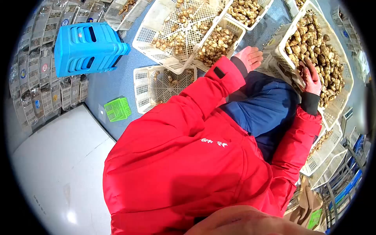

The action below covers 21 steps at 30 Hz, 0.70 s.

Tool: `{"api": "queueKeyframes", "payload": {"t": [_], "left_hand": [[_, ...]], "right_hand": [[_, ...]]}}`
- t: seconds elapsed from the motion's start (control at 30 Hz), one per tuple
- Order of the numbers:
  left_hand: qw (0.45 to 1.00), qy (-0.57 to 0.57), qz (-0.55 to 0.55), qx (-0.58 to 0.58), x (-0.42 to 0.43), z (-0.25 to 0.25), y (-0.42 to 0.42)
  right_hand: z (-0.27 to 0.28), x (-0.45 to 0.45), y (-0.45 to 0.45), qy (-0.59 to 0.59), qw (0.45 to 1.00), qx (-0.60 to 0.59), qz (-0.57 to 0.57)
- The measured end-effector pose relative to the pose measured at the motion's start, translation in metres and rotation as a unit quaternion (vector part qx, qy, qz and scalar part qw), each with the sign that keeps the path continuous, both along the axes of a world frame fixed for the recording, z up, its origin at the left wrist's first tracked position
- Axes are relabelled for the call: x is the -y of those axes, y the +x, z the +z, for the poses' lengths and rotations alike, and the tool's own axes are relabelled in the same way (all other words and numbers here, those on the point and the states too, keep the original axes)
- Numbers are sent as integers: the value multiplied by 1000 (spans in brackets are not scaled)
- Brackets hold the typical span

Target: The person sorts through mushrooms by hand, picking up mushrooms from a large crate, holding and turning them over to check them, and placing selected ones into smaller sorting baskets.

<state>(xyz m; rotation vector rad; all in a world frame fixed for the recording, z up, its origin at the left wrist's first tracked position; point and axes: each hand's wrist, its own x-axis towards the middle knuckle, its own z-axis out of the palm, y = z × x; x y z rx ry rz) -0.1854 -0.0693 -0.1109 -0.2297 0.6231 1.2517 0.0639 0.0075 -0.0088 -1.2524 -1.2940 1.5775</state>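
My left hand (250, 59) is held over my knee with its fingers stretched out and nothing in it. Beside it is a white crate (234, 22) with a smaller heap of brown and cream mushrooms (217, 44). My right hand (311, 79) reaches over the near wall of a tall white crate (347, 78) on the right. Its darkened fingers curl at the edge of a big heap of mushrooms (325, 55) and seem closed round one piece, partly hidden by the fingers.
A wide crate (145, 38) holds scattered mushrooms, and a smaller crate (141, 88) stands below it. A blue plastic stool (84, 49) and a green basket (117, 109) are at left. Stacked grey crates (41, 64) and a white tabletop (58, 168) lie farther left.
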Motion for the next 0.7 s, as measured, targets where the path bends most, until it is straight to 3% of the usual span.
{"api": "queueKeyframes", "payload": {"t": [0.27,0.33,0.37,0.43,0.5,0.53,0.57,0.6,0.67,0.7], "left_hand": [[999,25,15,-14,-18,-12,-45],[964,228,27,-138,-51,-112,-106],[938,307,42,-154,-57,-139,-154],[941,88,114,-306,-38,-69,-206],[888,-18,122,-443,-26,-63,-257],[824,-81,84,-555,-32,-88,-290],[784,-53,39,-618,-27,-118,-324],[680,-93,40,-726,-27,-162,-356],[687,-112,32,-717,-30,-160,-378],[628,-113,12,-770,-37,-179,-393]], "right_hand": [[16,6,-9,-36,999,-13,-24],[7,3,-5,-7,1000,-12,-13],[7,4,-4,-1,1000,11,-13],[10,6,-8,19,999,36,-31],[7,5,-10,27,998,34,-49],[14,7,-18,23,995,53,-76],[13,6,-17,21,995,64,-70],[10,5,-17,29,993,83,-75],[8,6,-19,49,990,99,-86],[6,5,-17,37,989,111,-90]]}}
